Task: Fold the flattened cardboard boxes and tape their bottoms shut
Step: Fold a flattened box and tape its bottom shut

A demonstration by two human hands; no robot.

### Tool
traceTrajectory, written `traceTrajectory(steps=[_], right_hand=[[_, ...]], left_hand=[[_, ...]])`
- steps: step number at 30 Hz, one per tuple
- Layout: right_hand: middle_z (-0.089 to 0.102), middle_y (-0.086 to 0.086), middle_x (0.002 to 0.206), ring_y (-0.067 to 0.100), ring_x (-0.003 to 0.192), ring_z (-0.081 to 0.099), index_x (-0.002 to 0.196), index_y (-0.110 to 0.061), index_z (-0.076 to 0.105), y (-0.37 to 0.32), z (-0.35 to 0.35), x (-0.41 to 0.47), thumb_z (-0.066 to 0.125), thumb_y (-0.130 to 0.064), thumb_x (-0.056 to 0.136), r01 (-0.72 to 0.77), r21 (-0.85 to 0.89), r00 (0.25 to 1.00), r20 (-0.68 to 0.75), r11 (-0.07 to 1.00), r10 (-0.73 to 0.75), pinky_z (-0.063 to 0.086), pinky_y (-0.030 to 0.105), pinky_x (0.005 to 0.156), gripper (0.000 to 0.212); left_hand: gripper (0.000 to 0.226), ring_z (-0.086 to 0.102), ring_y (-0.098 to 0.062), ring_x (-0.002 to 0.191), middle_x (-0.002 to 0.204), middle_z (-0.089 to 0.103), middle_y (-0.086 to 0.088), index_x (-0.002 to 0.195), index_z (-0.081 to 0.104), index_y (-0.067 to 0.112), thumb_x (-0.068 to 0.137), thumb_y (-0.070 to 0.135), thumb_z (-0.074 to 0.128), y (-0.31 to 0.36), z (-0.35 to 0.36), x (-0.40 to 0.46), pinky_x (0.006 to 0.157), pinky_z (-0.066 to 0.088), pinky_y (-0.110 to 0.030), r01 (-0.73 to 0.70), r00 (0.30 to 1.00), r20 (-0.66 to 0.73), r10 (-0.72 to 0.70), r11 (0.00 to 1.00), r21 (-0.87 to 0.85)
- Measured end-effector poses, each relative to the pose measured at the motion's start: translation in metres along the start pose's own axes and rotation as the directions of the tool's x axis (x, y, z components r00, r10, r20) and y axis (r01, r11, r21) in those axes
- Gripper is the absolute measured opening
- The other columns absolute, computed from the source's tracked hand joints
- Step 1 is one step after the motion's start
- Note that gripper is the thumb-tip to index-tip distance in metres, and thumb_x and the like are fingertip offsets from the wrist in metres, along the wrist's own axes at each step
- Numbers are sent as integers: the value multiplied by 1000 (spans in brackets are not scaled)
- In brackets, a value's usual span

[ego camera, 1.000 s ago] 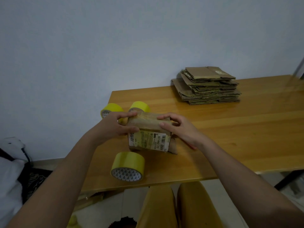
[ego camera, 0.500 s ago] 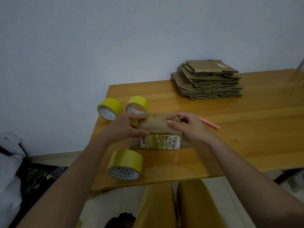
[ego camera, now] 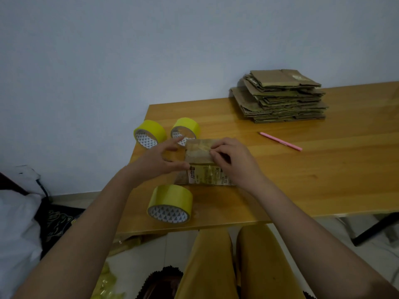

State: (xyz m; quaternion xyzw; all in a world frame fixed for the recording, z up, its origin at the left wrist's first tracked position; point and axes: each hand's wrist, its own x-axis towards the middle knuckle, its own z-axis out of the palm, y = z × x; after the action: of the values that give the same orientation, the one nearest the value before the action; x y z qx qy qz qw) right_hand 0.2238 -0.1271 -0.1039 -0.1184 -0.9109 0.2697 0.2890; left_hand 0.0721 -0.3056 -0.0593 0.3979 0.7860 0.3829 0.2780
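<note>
A small folded cardboard box (ego camera: 199, 155) with a printed label on its near side stands on the wooden table (ego camera: 302, 180). My left hand (ego camera: 157, 160) touches its left side, thumb against the near top corner, fingers spread toward the far edge. My right hand (ego camera: 233, 160) lies over the box's top right, fingers curled and pressing on the flap. A roll of yellow tape (ego camera: 170, 203) lies just in front of the box, and two more rolls (ego camera: 150, 133) (ego camera: 185, 129) lie behind it. A stack of flattened boxes (ego camera: 280, 97) sits at the back.
A pink pen (ego camera: 280, 141) lies on the table right of the box. White cloth and a dark bag (ego camera: 21, 212) are on the floor at left. My knees in yellow trousers (ego camera: 216, 266) sit below the table's front edge.
The box has been lowered and turned so its top faces up more. My right hand has slid further over the top; my left fingers have spread away from the box.
</note>
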Motion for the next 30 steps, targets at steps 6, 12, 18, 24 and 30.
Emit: traceTrajectory(steps=[6,12,18,24,30], right_hand=[[68,-1,109,17,104,58,104,-11,73,-4,8,-13,49,-25,100,39,-101,994,-93,994,-48,48,41,93,28],[69,-1,110,14,105,59,108,-12,73,-3,11,-14,48,-25,99,29,-68,991,-129,997,-38,45,45,101,30],[69,0,110,16,106,58,108,-11,73,-3,11,-14,49,-22,99,49,-58,988,-143,997,-57,47,40,96,28],[69,1,114,10,108,56,112,-11,72,0,8,-15,53,-24,98,75,18,988,-135,997,-72,44,48,101,27],[69,-1,116,4,108,54,113,-12,72,3,4,-13,63,-21,94,77,90,989,-132,993,-65,45,37,101,23]], left_hand=[[93,58,-13,116,127,61,10,123,56,45,38,64,87,-29,-20,-53,98,49,-34,166,945,284,-163,986,16],[60,60,-8,114,120,67,10,125,59,29,72,23,84,-47,4,-80,97,50,-30,195,961,217,-173,977,-83],[13,57,-12,91,96,61,10,102,60,22,99,14,50,-50,42,-84,66,41,-13,141,966,-241,-92,971,193],[23,54,-16,86,99,59,-2,112,57,7,95,1,44,-50,50,-84,65,43,-21,31,900,-428,84,966,256],[23,61,-20,77,92,68,-8,106,68,1,87,-5,57,-41,36,-85,58,55,-29,-41,815,-535,224,942,332]])
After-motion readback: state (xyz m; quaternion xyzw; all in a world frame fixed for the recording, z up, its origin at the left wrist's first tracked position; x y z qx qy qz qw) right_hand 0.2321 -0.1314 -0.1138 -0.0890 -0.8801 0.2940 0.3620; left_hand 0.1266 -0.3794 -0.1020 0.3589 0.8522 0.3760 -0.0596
